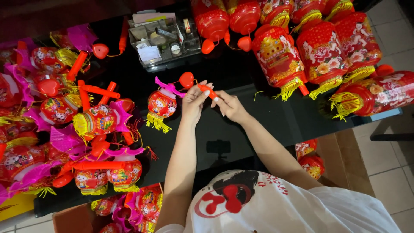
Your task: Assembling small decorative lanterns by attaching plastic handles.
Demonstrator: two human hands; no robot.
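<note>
The orange stick (pixel 207 91) is up above the black tabletop (pixel 276 121), held between both hands. It is short and thin. Its long way runs from upper left to lower right. The left hand (pixel 194 102) has its fingers (pixel 199 89) pinched shut on the upper left end. The right hand (pixel 229 105) has its fingers (pixel 215 99) pinched shut on the lower right end. So the stick sits right between the two hands, and both are on it.

A thin string seems to go from the stick to a red heart (pixel 186 80), just to the left of the left hand. Next to the heart is a small red lantern (pixel 161 105) with a pink top and a yellow fringe. It lies on the tabletop, near the left hand.

Farther left is a big pile of small lanterns (pixel 86 129) with pink tops and orange sticks. At the top right lie bigger red lanterns (pixel 319 51) with flowers and yellow fringes. A clear tray of small bits (pixel 161 39) sits at the back, well apart from the hands. Down below the tabletop, cardboard boxes (pixel 340 159) hold more lanterns.
</note>
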